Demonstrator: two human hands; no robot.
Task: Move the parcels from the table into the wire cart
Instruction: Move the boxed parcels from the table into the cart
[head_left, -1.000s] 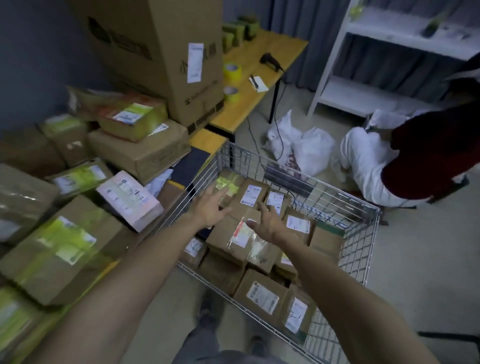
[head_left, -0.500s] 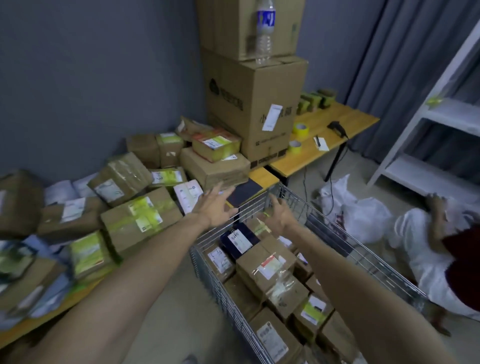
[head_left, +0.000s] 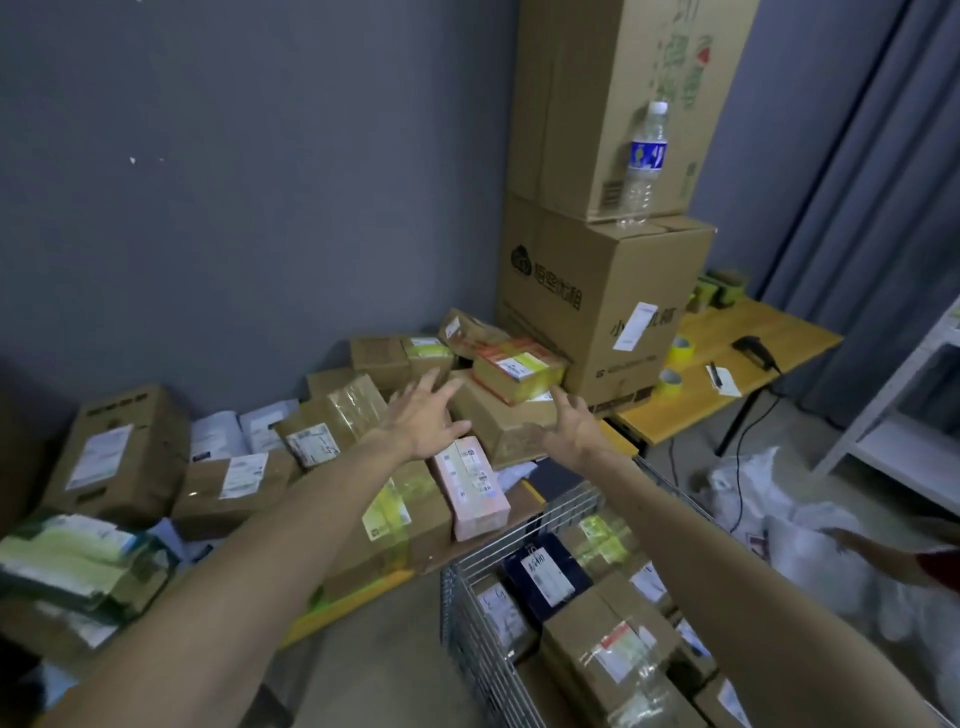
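Fingers (head_left: 434, 387) spread, empty, brown parcel (head_left: 498, 423) btwn both hands.

left hand (head_left: 423, 415) + right hand (head_left: 571, 428) | left cart — now over table parcels (head_left: 498, 421)

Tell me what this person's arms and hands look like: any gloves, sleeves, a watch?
Both arms are bare from the bottom edge of the picture up to the fingers: no sleeves show. The left hand and the right hand wear no gloves, and I see no watch, bracelet or ring on either wrist or hand. The picture is dim and slightly blurred, so a thin ring could escape notice.
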